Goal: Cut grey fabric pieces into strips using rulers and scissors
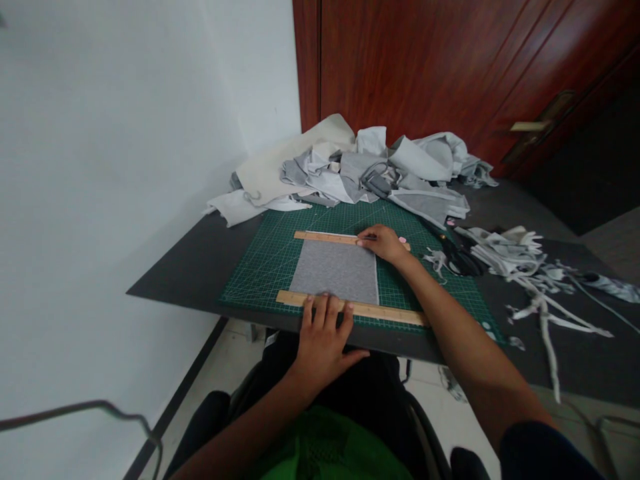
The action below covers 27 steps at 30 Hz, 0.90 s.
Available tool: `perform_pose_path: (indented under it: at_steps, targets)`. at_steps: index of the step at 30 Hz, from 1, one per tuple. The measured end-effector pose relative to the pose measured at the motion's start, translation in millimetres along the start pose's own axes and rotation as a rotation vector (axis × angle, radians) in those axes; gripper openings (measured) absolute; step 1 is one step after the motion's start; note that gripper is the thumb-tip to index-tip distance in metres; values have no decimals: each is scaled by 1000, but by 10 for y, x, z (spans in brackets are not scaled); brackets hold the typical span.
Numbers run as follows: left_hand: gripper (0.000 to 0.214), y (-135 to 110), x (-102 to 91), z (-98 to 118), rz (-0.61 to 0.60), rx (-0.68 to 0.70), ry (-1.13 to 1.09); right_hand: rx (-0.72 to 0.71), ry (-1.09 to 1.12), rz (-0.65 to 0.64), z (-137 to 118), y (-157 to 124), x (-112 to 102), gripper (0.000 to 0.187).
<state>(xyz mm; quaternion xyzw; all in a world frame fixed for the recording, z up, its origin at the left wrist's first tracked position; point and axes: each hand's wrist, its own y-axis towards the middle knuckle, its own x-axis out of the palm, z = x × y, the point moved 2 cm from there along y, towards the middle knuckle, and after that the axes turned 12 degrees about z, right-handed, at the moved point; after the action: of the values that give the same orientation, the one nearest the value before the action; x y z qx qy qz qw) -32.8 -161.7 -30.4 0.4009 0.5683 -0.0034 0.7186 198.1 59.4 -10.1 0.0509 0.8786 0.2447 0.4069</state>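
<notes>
A piece of grey knit fabric [335, 268] lies flat on a green cutting mat [260, 267]. One wooden ruler [390, 312] runs along its near edge, and my left hand [325, 337] presses on it with spread fingers, the thumb toward the table edge. Across the fabric's far edge lies a shorter wooden ruler [325, 237]. My right hand [384, 243] rests at that ruler's right part, its fingers pinched together. Something thin and dark shows between them, too small to name.
Heaped grey and white fabric scraps [320, 170] cover the back of the dark table [185, 267]. Black-handled scissors [460, 257] lie right of my right hand, beside a pile of fabric strips [510, 253]. A white wall [125, 133] and a red-brown door [425, 67] stand behind.
</notes>
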Motion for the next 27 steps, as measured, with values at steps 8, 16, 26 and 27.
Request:
perform_pose_path:
  at_steps: [8,16,26,27]
  targets:
    - [92,-1,-21,-11,17,-2,-23,32,3,12,-4,0,-21,8]
    - [99,25,-39,19,-28,-39,-7,23,-6,18,0,-7,-14,7]
    - [103,18,-11,-3,-41,-30,-42,44,9,11,21,-16,-7,8]
    - [104,17,-6,-3,-39,-31,-42,43,9,13,24,-17,-6,8]
